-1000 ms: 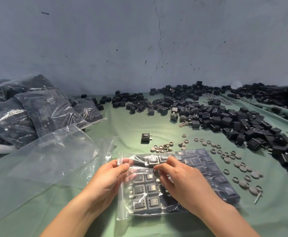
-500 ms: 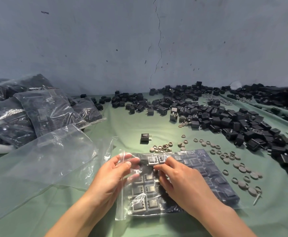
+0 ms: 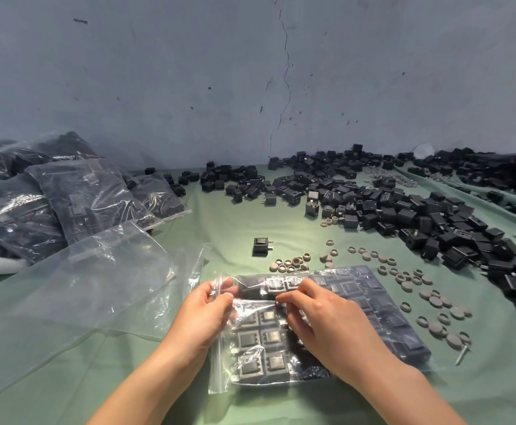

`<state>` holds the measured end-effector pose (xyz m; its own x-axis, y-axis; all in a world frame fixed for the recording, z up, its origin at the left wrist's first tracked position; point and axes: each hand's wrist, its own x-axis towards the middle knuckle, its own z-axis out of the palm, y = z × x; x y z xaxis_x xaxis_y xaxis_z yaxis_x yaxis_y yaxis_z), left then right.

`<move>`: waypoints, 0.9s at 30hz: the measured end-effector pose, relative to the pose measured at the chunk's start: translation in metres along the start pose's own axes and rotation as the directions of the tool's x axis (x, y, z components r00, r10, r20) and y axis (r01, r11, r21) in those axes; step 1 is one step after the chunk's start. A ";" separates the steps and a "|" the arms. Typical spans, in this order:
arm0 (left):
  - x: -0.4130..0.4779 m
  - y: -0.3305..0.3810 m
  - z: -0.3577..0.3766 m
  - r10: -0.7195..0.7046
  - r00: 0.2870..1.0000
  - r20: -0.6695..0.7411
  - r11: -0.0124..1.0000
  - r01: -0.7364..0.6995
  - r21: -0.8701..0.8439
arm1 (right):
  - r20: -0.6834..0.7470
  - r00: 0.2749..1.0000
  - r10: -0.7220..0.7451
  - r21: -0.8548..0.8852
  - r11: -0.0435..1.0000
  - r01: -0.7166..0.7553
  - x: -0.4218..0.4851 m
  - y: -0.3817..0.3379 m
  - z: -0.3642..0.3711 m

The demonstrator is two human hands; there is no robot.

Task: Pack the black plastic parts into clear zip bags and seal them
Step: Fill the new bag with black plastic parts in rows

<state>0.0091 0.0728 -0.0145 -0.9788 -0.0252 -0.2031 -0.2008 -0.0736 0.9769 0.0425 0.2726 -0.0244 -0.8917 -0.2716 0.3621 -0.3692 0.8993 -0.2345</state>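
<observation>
A clear zip bag (image 3: pixel 382 326) filled with rows of black plastic parts lies flat on the green cloth in front of me, its zip edge facing left. My left hand (image 3: pixel 203 317) pinches the zip strip near its far end. My right hand (image 3: pixel 327 320) rests on the bag just right of the opening, fingertips pressing the plastic over the parts. One loose black part (image 3: pixel 260 246) sits alone beyond the bag. A big heap of loose black parts (image 3: pixel 404 210) covers the right and far side.
Empty clear bags (image 3: pixel 75 289) lie spread at the left. Filled, sealed bags (image 3: pixel 75 200) are piled at the far left. Several grey rings and caps (image 3: pixel 416 286) are scattered right of the bag, with a screw (image 3: pixel 462 354). A blue-grey wall (image 3: pixel 250 87) stands behind.
My left hand has slid along the zip strip away from me toward the bag's far end. My right hand shifted slightly forward on the bag. The bag's mouth is more crumpled.
</observation>
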 end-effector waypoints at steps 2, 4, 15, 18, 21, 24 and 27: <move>0.000 0.000 0.000 -0.012 1.000 -0.008 1.000 0.012 -0.011 | 0.001 1.000 0.003 -0.005 1.000 -0.003 0.000 0.000 -0.001; 0.001 -0.001 0.000 -0.020 1.000 -0.014 0.999 0.019 -0.027 | -0.003 1.000 0.004 -0.015 1.000 -0.004 -0.001 0.000 -0.001; 0.002 0.003 -0.005 -0.003 1.000 0.008 1.000 0.003 -0.029 | -0.013 1.000 0.005 -0.043 0.999 -0.005 -0.001 -0.002 -0.001; 0.000 0.005 -0.006 0.000 0.999 0.032 0.999 0.001 -0.053 | -0.029 1.000 0.010 -0.044 0.999 -0.012 -0.001 -0.002 -0.001; 0.000 0.006 -0.006 -0.032 0.999 0.030 0.998 0.033 -0.060 | -0.031 1.000 -0.003 -0.042 0.999 0.002 0.000 -0.001 0.001; 0.000 0.008 -0.007 -0.041 0.998 0.045 0.993 0.046 -0.106 | -0.037 0.999 -0.010 -0.049 0.999 0.009 -0.001 -0.002 0.001; -0.003 0.008 -0.006 0.001 0.998 0.055 0.991 0.006 -0.135 | -0.062 0.998 -0.001 -0.047 0.999 -0.002 0.000 -0.003 -0.001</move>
<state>0.0106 0.0660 -0.0060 -0.9798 0.0300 -0.1979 -0.1998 -0.2081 0.9575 0.0443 0.2705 -0.0226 -0.8736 -0.2507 0.4171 -0.3546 0.9149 -0.1930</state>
